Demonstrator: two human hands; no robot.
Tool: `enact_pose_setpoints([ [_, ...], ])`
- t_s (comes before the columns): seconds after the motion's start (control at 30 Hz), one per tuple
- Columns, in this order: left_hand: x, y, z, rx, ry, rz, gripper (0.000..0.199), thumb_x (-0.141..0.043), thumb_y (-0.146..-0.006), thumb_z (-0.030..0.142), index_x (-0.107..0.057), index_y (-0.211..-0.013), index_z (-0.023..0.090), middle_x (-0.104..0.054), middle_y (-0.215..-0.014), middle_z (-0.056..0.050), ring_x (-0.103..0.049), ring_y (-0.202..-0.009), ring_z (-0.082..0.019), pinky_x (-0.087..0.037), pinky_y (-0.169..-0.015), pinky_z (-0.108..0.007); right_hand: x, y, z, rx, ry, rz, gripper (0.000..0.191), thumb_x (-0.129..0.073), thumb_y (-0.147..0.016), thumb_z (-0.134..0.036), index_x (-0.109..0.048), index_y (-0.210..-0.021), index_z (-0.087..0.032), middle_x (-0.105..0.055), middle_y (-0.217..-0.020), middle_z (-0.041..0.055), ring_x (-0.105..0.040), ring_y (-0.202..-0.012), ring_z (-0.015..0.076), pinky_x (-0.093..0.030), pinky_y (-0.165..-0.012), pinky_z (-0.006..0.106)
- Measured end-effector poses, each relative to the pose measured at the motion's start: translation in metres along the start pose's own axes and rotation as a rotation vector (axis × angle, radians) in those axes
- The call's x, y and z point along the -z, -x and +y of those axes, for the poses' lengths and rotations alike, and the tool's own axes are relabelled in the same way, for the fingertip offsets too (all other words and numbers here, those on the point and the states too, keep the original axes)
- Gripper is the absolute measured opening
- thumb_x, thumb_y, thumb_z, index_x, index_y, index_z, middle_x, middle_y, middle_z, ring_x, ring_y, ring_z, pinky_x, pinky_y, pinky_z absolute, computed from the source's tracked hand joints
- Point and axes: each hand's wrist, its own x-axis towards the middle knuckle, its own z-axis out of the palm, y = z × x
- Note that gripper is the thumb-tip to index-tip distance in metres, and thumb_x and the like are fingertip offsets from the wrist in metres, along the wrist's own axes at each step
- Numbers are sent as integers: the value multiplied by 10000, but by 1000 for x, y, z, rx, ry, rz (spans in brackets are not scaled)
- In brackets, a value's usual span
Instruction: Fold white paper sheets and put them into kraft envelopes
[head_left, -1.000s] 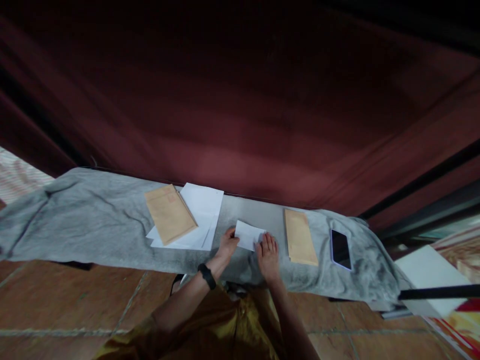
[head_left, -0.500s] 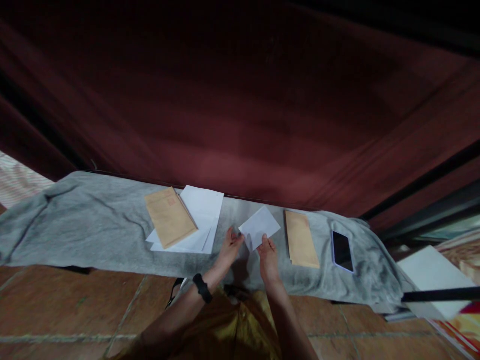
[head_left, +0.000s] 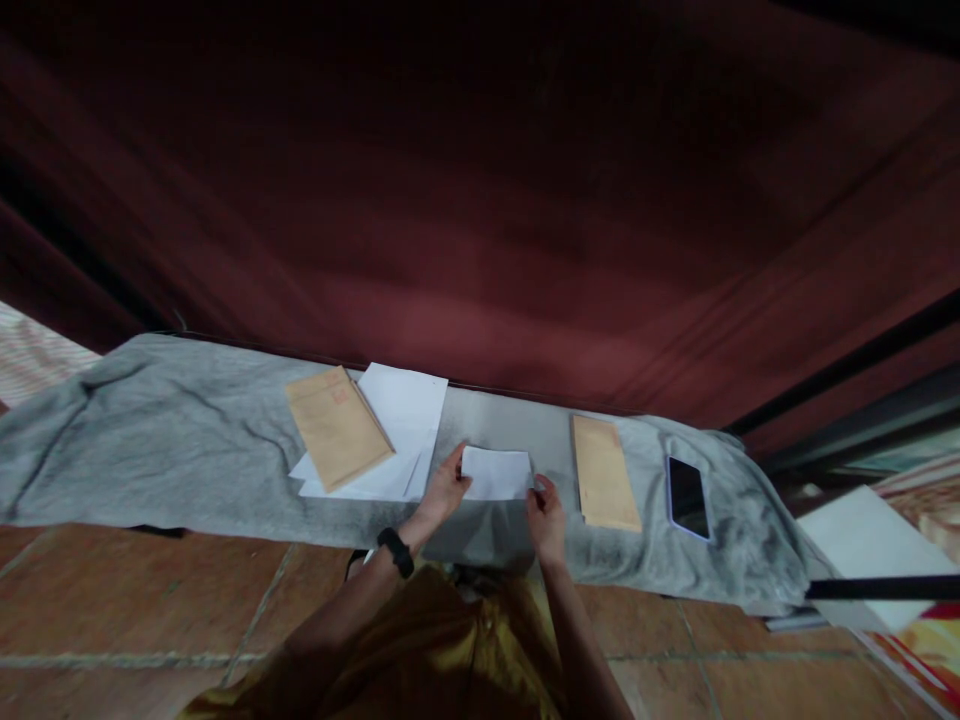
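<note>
A small white paper, apparently folded, [head_left: 496, 474] is held level between my two hands over the grey cloth [head_left: 225, 430]. My left hand [head_left: 448, 484] pinches its left edge; a black band is on that wrist. At the paper's right edge, my right hand [head_left: 546, 508] grips the corner with thumb and fingers. Left of my hands, brown envelopes [head_left: 341, 428] lie on top of several white sheets [head_left: 409, 415]. To the right of my right hand, another stack of brown envelopes [head_left: 606, 475] lies on the cloth.
A phone with a purple edge [head_left: 688, 497] lies at the right of the cloth. Behind the cloth rises a dark red surface [head_left: 480, 300]. A white board [head_left: 874, 550] and a dark bar [head_left: 885, 588] are at the far right. Brown floor tiles [head_left: 187, 590] run along the near side.
The white paper has turned from slanted to level and sits slightly lower and further left. My right hand has shifted to its right edge; my left hand now grips its left edge.
</note>
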Motion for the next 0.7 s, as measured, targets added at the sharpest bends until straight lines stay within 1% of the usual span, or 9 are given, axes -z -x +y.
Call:
enact_pose_setpoints([
  [0.07,0,0,-2,18,-122,1,741,-560,-720,-6,-527,-1444,149,-692,-1047,-59,-671,-833,-173,-579,-827,-333,1,3,4,107,231,-7,494,-445,-923,-391,-610,-1316,-140,-722,-853,77,-679,-745,232,-536,-713,344],
  [0.17,-1,5,-2,-37,-287,19,697,-553,-761,7,-542,-1439,168,-646,-1195,-99,-680,-981,-204,-562,-955,-364,-1,9,5,241,484,-13,425,-409,-954,-280,-630,-1288,-140,-731,-1012,132,-699,-900,255,-520,-810,351],
  [0.23,-1,8,-2,-95,-360,34,675,-536,-790,15,-536,-1443,187,-615,-1267,-106,-667,-1093,-220,-542,-1017,-369,-2,12,4,299,598,-14,382,-410,-963,-232,-648,-1252,-159,-720,-1058,137,-687,-952,254,-508,-834,342],
  [0.3,-2,11,-1,-153,-446,66,653,-515,-815,19,-524,-1446,188,-566,-1368,-120,-626,-1214,-237,-511,-1076,-384,-3,14,4,349,683,-6,357,-413,-972,-208,-650,-1236,-171,-710,-1056,133,-668,-969,253,-498,-848,344],
  [0.4,-7,16,2,-235,-618,91,562,-466,-885,48,-527,-1433,157,-478,-1507,-167,-530,-1355,-286,-449,-1141,-465,-4,17,4,433,781,39,344,-416,-984,-205,-642,-1240,-168,-686,-1119,144,-625,-1027,267,-478,-890,383],
  [0.47,-17,21,6,-318,-703,37,485,-428,-952,103,-535,-1423,148,-449,-1557,-181,-457,-1428,-302,-406,-1169,-506,-5,21,5,474,812,67,357,-410,-992,-210,-620,-1277,-165,-665,-1217,154,-591,-1097,280,-456,-926,411],
  [0.57,-40,31,12,-466,-741,-126,452,-419,-1014,212,-508,-1455,165,-432,-1597,-150,-369,-1500,-264,-335,-1220,-489,-8,26,7,469,812,75,402,-384,-1002,-218,-574,-1350,-155,-631,-1334,166,-552,-1200,295,-423,-967,433],
  [0.63,-55,36,15,-496,-767,-189,468,-431,-1026,280,-496,-1469,146,-423,-1605,-157,-337,-1520,-263,-299,-1237,-485,-8,29,7,445,795,60,431,-366,-998,-219,-561,-1377,-153,-614,-1374,170,-532,-1251,306,-406,-991,441],
  [0.7,-67,38,17,-487,-793,-208,491,-412,-1038,328,-486,-1481,128,-417,-1609,-161,-320,-1529,-271,-277,-1245,-489,-8,29,7,426,765,36,450,-348,-993,-219,-564,-1383,-158,-601,-1401,170,-521,-1282,312,-395,-1011,446],
])
